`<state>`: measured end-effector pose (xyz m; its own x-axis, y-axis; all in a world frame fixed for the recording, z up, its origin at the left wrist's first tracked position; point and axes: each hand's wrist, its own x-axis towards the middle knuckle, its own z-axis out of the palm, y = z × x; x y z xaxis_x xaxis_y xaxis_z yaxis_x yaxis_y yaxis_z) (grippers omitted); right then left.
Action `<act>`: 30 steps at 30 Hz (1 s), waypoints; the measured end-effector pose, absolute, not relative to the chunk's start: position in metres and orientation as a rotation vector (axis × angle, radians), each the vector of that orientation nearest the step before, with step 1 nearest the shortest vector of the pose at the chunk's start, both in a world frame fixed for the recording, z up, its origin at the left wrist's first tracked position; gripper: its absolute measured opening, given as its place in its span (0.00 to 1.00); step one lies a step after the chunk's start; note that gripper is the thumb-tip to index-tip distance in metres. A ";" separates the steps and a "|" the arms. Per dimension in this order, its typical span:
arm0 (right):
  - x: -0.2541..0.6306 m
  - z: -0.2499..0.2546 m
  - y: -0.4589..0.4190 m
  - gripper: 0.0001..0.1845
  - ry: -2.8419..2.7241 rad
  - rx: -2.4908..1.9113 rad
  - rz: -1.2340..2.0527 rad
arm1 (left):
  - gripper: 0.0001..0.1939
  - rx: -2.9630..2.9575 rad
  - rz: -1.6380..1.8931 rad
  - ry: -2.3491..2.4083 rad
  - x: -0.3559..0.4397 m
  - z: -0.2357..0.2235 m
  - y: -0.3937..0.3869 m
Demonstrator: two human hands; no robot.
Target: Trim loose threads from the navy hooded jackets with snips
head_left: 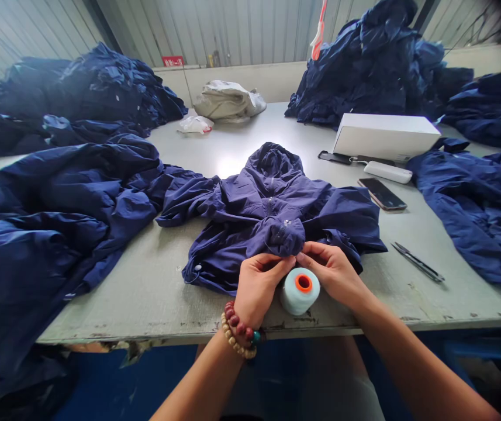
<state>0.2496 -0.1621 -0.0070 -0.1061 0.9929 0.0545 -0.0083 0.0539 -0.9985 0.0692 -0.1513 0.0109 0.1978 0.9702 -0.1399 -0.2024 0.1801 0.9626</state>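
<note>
A navy hooded jacket [250,204] lies spread on the table in front of me, its hood pointing away and its zip running down the middle. My left hand [261,280], with bead bracelets at the wrist, pinches the jacket's bunched lower front edge. From the other side my right hand [331,269] pinches the same edge, the fingertips of both hands almost meeting. Just below them a pale blue thread cone [299,298] with an orange core stands on the table. Thread snips [417,262] lie to the right of my right hand.
Heaps of navy garments [83,93] lie at left, with another tall pile [373,64] at back right. A white box [384,137], a white power bank [388,172] and a phone [382,194] lie at right. A pale cloth bundle [228,100] sits at the back.
</note>
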 end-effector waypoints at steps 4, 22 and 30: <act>0.249 -0.006 -0.162 0.20 -1.328 -1.116 1.219 | 0.18 1.014 1.025 0.993 0.068 0.010 -0.152; 0.247 -0.004 -0.173 0.15 -1.278 -1.182 0.948 | 0.16 1.057 1.026 0.976 0.067 0.010 -0.151; 0.247 -0.005 -0.172 0.12 -1.280 -1.187 0.908 | 0.16 1.080 1.040 0.973 0.068 0.010 -0.151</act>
<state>0.2472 -0.1717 -0.0046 0.1180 0.9697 0.2138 0.1190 0.1999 -0.9726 0.0684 -0.1508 0.0098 0.2284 0.9679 -0.1050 -0.1686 0.1455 0.9749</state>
